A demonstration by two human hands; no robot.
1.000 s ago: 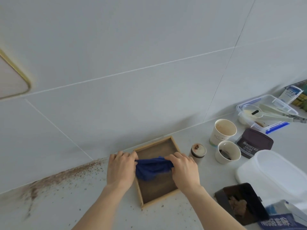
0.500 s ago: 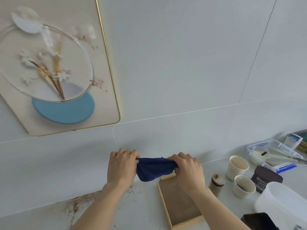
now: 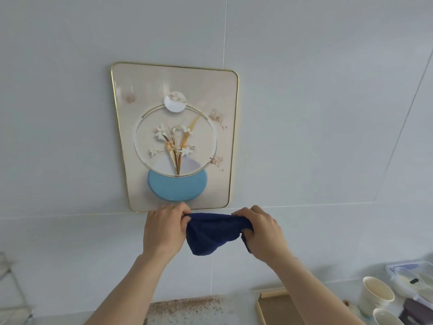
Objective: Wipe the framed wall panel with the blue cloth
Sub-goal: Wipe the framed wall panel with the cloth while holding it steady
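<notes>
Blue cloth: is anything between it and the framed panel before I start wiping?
Nothing visible. The blue cloth is held between the left hand and right hand, just below the framed wall panel, with only bare wall tile between them.

A gold-edged framed wall panel (image 3: 175, 137), cream with white flowers in a ring above a pale blue disc, hangs flat on the wall at centre frame, while the dark blue cloth (image 3: 212, 234) sags bunched just below its lower edge, at lower centre.
</notes>
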